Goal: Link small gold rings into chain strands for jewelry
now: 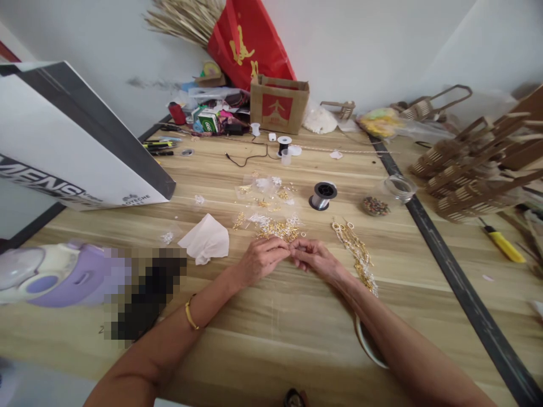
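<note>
My left hand (263, 259) and my right hand (313, 257) meet fingertip to fingertip just above the wooden table (271, 339). Both are closed in a pinch, and whatever lies between the fingers is too small to make out. Right behind them spreads a pile of gold and silver beads (278, 229). Beaded gold and silver strands (358, 251) with rings at their ends lie beside my right wrist. A crumpled white tissue (206, 238) rests to the left of my left hand.
Beyond the beads stand a wire spool (323, 195) and a black thread spool (284, 146). A jar of mixed beads (375, 206) is to the right, near woven baskets (462, 169) and a yellow-handled tool (504, 243). A large white box (80, 152) occupies the left; a paper bag (278, 104) stands behind.
</note>
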`<state>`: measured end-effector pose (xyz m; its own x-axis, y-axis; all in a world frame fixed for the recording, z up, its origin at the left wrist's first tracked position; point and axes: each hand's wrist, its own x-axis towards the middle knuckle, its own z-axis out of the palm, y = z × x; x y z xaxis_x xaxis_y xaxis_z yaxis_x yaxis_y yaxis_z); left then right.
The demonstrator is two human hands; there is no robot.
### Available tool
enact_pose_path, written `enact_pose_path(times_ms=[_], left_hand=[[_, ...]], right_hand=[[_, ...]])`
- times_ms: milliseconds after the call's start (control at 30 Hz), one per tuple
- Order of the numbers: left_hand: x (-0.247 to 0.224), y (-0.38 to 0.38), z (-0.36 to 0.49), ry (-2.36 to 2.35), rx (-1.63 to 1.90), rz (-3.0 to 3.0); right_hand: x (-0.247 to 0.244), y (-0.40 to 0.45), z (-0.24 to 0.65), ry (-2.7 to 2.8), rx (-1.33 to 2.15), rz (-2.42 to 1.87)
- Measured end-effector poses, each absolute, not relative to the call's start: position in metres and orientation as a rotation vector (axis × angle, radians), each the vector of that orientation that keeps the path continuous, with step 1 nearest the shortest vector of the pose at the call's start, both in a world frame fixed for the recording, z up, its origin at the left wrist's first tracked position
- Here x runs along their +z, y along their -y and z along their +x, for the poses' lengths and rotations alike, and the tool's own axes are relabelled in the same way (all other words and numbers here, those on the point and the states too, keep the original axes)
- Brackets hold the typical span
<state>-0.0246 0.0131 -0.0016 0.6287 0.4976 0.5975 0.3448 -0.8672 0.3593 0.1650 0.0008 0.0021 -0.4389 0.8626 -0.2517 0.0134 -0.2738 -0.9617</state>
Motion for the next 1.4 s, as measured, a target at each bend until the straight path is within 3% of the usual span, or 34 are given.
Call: enact_pose_path(times_ms=[900, 1400], left_hand=[[0.005, -0.005, -0.022, -0.663, 0.985, 2.897], [0.009, -0.009, -0.011, -0.89, 1.012, 1.918]], right_hand=[[-0.002, -0.003, 0.169, 1.358, 1.876, -1.031], [0.003, -0.002, 0.169, 1.216, 1.9, -1.0]])
